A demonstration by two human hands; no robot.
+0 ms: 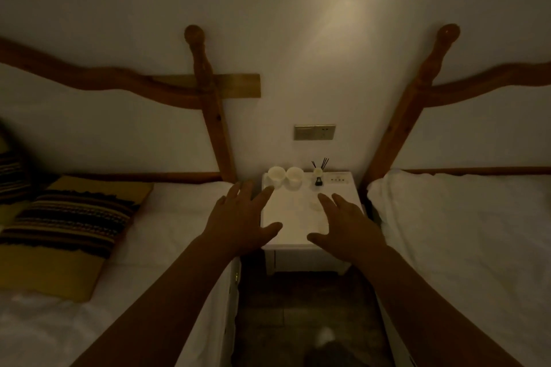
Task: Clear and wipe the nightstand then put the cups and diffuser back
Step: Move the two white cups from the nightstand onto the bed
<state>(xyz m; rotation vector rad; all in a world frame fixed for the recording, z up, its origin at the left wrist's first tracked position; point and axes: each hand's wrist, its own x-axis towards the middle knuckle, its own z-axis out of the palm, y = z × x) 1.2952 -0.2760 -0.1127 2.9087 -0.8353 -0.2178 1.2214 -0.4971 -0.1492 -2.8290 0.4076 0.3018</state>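
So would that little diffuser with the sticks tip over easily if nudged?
Probably. The diffuser looks small and narrow, with tall reeds standing loose above it, so a push up high could topple it. It seems light, and the reeds would likely scatter.

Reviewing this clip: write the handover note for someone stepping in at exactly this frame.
Left hand: open, fingers spread, holding nothing, above the nightstand's left edge.
Right hand: open, empty, above its right side.
Two cups stand side by side at the back left; the diffuser stands at the back, right of them.
Done: nothing evident; no cloth is in view.
Left: clear the top, wipe, put the cups and diffuser back.
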